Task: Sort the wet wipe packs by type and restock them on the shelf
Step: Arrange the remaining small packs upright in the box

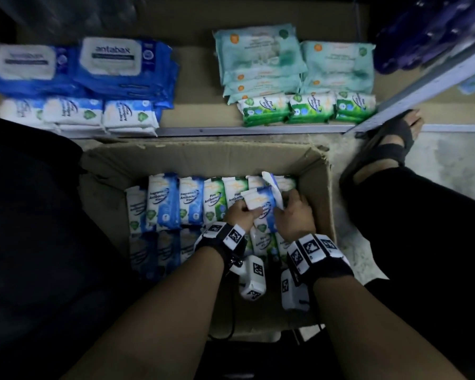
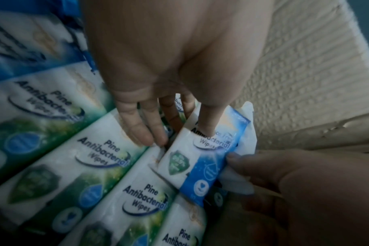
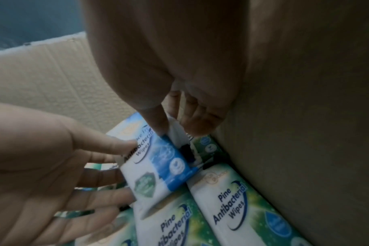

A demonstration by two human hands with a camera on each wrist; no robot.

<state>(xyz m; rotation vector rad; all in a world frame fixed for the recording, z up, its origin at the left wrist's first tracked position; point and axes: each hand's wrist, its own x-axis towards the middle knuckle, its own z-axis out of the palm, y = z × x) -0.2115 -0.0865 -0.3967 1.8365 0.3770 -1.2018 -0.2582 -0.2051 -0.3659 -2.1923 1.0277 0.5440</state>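
Both of my hands are reaching into the cardboard box (image 1: 317, 171) on the floor before the shelf (image 1: 203, 130). The blue pack (image 1: 261, 200) of fragrance-free antibacterial wipes is sitting tilted between them, raised above the upright green pine packs (image 2: 99, 159) near the box's right wall. My left hand (image 1: 240, 213) is lying at the pack's left, its thumb (image 2: 209, 123) pressing on the printed face while its straight fingers (image 2: 145, 131) are running along the pack's left edge and under it. My right hand (image 1: 294, 215) is lying at the pack's right, its thumb and curled fingers (image 3: 197, 123) pinching the white sealed edge. On the shelf, white-and-blue packs (image 1: 129, 115) and larger blue packs (image 1: 113, 64) are lying at the left, pale teal packs (image 1: 261, 58) and green packs (image 1: 310, 106) at the right.
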